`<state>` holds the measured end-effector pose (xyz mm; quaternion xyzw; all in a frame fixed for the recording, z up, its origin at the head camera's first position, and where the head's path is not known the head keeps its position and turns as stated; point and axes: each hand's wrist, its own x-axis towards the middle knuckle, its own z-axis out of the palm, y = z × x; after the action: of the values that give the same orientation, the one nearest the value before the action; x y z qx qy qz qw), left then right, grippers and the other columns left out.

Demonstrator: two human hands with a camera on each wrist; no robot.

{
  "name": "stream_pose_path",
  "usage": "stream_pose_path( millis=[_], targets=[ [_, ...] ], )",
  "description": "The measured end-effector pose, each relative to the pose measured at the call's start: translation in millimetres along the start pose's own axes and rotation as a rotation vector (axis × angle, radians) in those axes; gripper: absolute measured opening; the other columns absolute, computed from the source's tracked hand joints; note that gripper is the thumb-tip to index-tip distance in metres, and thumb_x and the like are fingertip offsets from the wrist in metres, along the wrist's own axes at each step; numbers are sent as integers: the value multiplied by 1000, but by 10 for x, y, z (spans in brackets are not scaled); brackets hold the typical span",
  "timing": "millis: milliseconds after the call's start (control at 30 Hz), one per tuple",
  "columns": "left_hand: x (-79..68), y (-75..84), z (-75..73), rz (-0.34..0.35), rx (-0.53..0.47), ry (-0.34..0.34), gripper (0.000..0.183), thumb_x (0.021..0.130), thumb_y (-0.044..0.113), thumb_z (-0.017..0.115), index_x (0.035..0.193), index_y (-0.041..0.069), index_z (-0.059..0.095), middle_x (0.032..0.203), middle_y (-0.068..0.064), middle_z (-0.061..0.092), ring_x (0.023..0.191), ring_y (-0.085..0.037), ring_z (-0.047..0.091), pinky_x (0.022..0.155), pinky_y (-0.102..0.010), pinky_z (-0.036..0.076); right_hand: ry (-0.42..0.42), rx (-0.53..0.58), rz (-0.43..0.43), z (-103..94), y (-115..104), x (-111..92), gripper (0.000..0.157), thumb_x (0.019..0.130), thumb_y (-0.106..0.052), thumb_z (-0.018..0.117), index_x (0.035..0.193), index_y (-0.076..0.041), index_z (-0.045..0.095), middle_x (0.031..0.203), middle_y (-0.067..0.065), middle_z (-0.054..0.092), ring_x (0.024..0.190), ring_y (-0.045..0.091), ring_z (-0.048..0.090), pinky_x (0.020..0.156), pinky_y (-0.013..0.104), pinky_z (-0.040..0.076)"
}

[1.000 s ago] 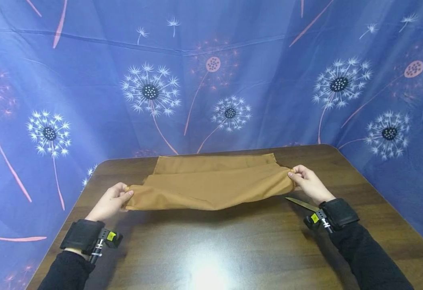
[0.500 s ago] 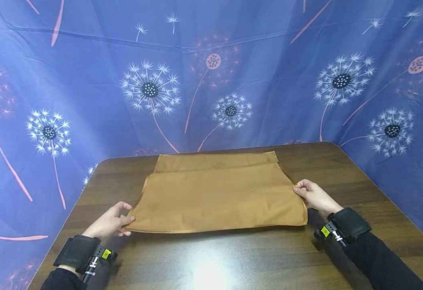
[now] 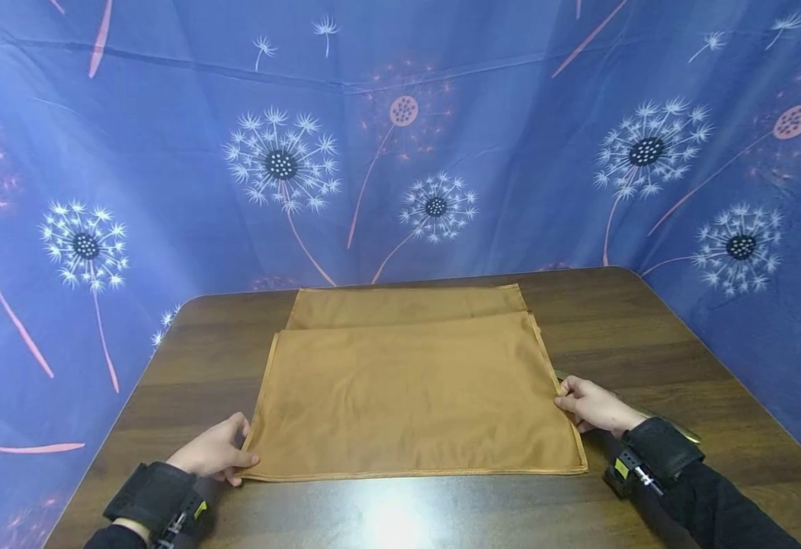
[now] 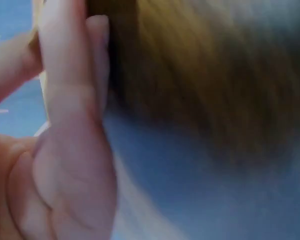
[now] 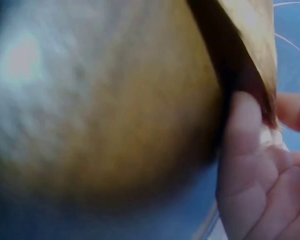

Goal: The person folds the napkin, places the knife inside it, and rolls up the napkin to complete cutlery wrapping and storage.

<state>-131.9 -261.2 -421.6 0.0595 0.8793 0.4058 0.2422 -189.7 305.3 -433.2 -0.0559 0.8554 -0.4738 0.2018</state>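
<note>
A tan cloth (image 3: 407, 396) with stitched edges lies spread over the table, its front layer overlapping a farther tan layer (image 3: 407, 305). At its near left corner my left hand (image 3: 211, 451) pinches the edge between thumb and fingers. My right hand (image 3: 595, 406) pinches the right edge, a little behind the near right corner. The right wrist view has the cloth's edge (image 5: 255, 45) between the thumb and fingers (image 5: 242, 135). In the left wrist view, fingers (image 4: 72, 75) cover most of the cloth.
Partly hidden under my right wrist is a long, thin gold-coloured object (image 3: 690, 435) on the brown wooden table (image 3: 318, 515). A blue curtain (image 3: 523, 191) with dandelion prints hangs behind the table and along its sides.
Both hands have drawn the cloth's near edge toward me and lowered it. The cloth has gone from raised and sagging to nearly flat, and the right hand covers more of the gold-coloured object.
</note>
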Motion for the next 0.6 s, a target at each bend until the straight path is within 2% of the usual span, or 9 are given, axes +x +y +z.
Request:
stream_pose_path(
  millis=[67, 167, 267, 333, 400, 533, 600],
  targets=[
    [1, 36, -1, 6, 114, 38, 42, 74, 16, 70, 92, -1, 37, 58, -4, 49, 48, -17, 54, 45, -29, 40, 3, -34, 3, -26, -27, -1, 13, 89, -9, 47, 87, 1, 38, 65, 3, 42, 55, 14, 44, 46, 29, 43],
    [20, 135, -35, -11, 351, 145, 47, 70, 28, 73, 93, -2, 44, 70, -9, 57, 59, -22, 56, 52, -36, 43, 47, -126, -18, -82, -93, -2, 15, 89, -11, 48, 88, 2, 41, 66, 5, 47, 56, 16, 48, 47, 30, 44],
    [75, 283, -94, -16, 561, 267, 62, 68, 37, 73, 104, -8, 49, 89, -23, 57, 78, -35, 57, 61, -44, 46, 154, -336, -94, -170, -215, 30, 17, 87, -12, 50, 90, 4, 46, 73, 11, 55, 64, 25, 55, 52, 35, 44],
    [136, 396, -116, 23, 617, 324, 66, 69, 36, 71, 109, -11, 48, 96, -27, 54, 85, -41, 54, 64, -48, 45, 233, -460, -147, -212, -326, 85, 18, 86, -12, 51, 92, 4, 48, 79, 15, 57, 72, 30, 57, 58, 39, 45],
    [231, 519, -91, 93, 639, 373, 61, 71, 33, 71, 109, -10, 49, 92, -25, 53, 82, -39, 53, 64, -46, 45, 298, -563, -201, -224, -453, 167, 19, 85, -13, 52, 92, 5, 51, 85, 18, 58, 79, 33, 56, 64, 43, 44],
    [487, 765, 108, 220, 661, 403, 50, 69, 30, 73, 102, -4, 55, 90, -15, 50, 79, -32, 51, 65, -43, 45, 318, -559, -291, -98, -735, 415, 21, 84, -11, 53, 96, 7, 53, 88, 20, 58, 83, 35, 55, 69, 45, 44],
    [616, 871, 261, 261, 718, 383, 54, 66, 34, 74, 103, -2, 56, 97, -18, 50, 87, -35, 50, 68, -46, 45, 295, -522, -329, 42, -865, 577, 23, 84, -10, 53, 98, 8, 54, 92, 22, 58, 85, 36, 55, 71, 44, 45]
  ],
)
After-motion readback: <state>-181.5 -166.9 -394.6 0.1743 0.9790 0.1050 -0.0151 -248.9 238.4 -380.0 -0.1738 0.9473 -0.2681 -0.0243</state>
